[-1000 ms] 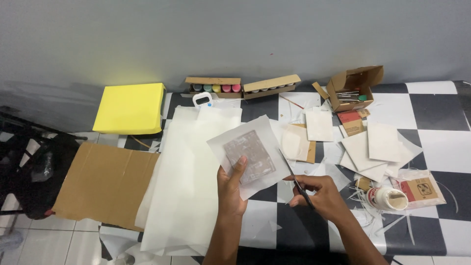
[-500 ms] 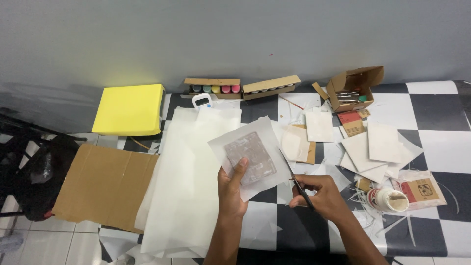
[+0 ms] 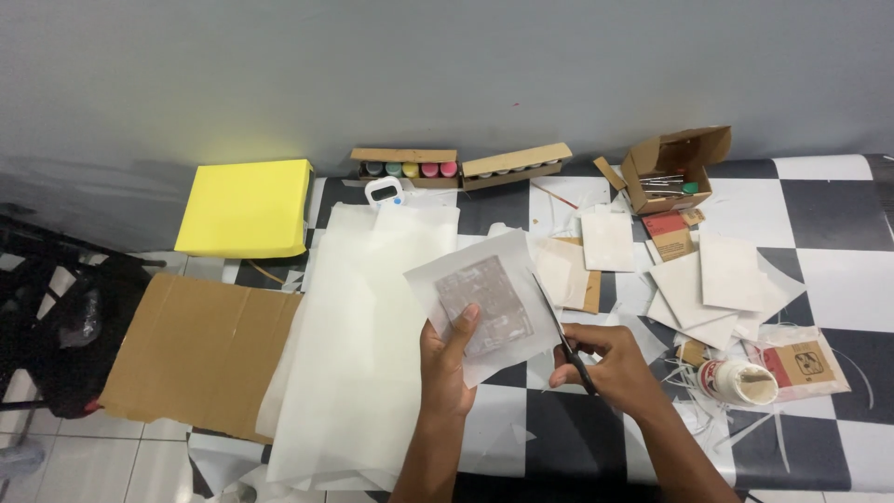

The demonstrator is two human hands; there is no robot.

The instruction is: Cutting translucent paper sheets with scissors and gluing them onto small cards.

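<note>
Translucent paper sheet [image 3: 484,303] with a grey patterned square showing through it sits just below the centre of the frame, held up tilted above the desk [image 3: 819,210]. One left hand [image 3: 449,359] pinches its lower edge, thumb on top of the sheet. One right hand [image 3: 605,363] is closed around the handles of a single pair of scissors [image 3: 563,337], whose dark blades run up along the sheet's right edge (whether they are biting into the paper cannot be told).

Two long cardboard boxes lie at the wall: one box of paint pots [image 3: 407,166] showing five coloured lids, and one closed-looking box [image 3: 514,166] beside it. One open carton [image 3: 672,168] stands at the upper right. One yellow block [image 3: 244,207] sits at the upper left, one flat cardboard sheet [image 3: 200,349] hangs off the desk's left edge, and one large stack of white paper [image 3: 358,354] lies between them and the hands. Several cut white squares [image 3: 708,284] overlap at the right, near one tape roll [image 3: 740,380]. Bare checked surface lies at the far right edge.
</note>
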